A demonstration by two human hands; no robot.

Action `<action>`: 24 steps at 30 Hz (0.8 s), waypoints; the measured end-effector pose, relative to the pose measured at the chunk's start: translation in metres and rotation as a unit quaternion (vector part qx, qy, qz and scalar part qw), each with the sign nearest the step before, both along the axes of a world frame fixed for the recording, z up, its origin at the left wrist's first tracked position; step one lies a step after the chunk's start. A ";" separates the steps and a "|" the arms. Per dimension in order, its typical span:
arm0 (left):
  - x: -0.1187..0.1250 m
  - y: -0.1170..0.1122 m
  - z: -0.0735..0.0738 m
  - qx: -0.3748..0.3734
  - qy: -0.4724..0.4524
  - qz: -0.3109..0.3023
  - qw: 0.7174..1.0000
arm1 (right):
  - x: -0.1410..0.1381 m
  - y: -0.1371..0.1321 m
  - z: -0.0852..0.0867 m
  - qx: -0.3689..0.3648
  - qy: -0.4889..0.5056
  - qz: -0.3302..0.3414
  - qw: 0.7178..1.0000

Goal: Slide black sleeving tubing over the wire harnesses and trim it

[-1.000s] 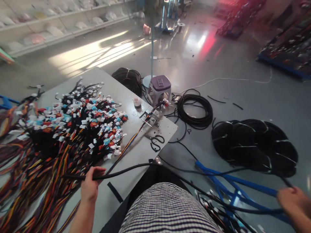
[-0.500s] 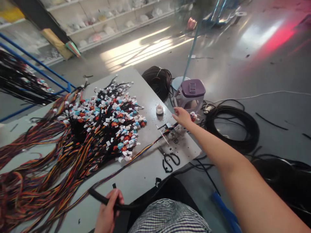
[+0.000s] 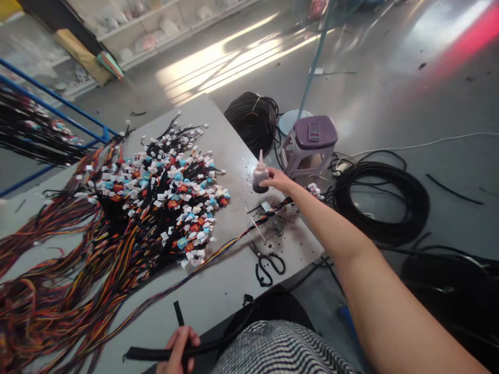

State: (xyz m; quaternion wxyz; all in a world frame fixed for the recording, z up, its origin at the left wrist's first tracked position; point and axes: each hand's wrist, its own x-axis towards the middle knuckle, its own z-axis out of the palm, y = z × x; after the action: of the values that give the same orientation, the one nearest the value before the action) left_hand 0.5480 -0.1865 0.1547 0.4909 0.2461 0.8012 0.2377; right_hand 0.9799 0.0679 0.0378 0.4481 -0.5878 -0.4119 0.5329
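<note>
My right hand (image 3: 277, 179) reaches to the far table edge, its fingers closed around a small squeeze bottle (image 3: 260, 182) with a pointed nozzle and dark contents. The bottle is upright; whether its base touches the table I cannot tell. At the near edge, my left hand (image 3: 181, 347) is closed on a length of black tubing (image 3: 148, 354). A short black strip (image 3: 178, 313) sticks up from the same hand. Between the hands, a multicoloured wire bundle (image 3: 230, 244) runs across the table, past black-handled scissors (image 3: 268, 259) and a thin white stick (image 3: 255, 225).
Wire harnesses with white, blue and red connectors (image 3: 167, 187) cover the table's left side. Beyond the right edge stand a purple-topped stool (image 3: 315, 132) and black coils (image 3: 390, 234) on the floor. A blue rack (image 3: 58, 98) is at left.
My right hand has moved from beside the wire bundle to the squeeze bottle and closed on it. The left hand still grips the tubing, whose end has swung lower and further left.
</note>
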 end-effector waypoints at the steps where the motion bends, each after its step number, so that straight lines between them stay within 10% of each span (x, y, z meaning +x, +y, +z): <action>1: 0.005 0.003 0.001 0.000 -0.018 -0.013 1.000 | 0.007 -0.024 0.011 0.012 0.034 -0.001 0.999; 5: 0.019 0.013 -0.001 0.013 -0.046 -0.063 0.997 | 0.025 -0.135 0.041 -0.019 0.089 -0.014 0.996; 9: 0.028 0.018 -0.003 0.036 -0.054 -0.082 0.995 | 0.015 -0.209 0.026 -0.119 -0.057 0.006 0.991; 15: 0.032 0.017 -0.001 0.051 -0.059 -0.092 0.993 | -0.007 -0.223 -0.015 -0.189 -0.249 0.038 0.949; 24: 0.027 0.007 0.000 0.060 -0.044 -0.070 0.995 | -0.008 -0.219 -0.013 -0.223 -0.311 0.030 0.923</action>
State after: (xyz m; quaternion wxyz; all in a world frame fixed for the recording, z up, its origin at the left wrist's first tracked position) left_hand 0.5748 -0.1796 0.1551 0.5254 0.3195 0.7442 0.2608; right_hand 0.9723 -0.1512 0.0247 0.1383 -0.7962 -0.4187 0.4143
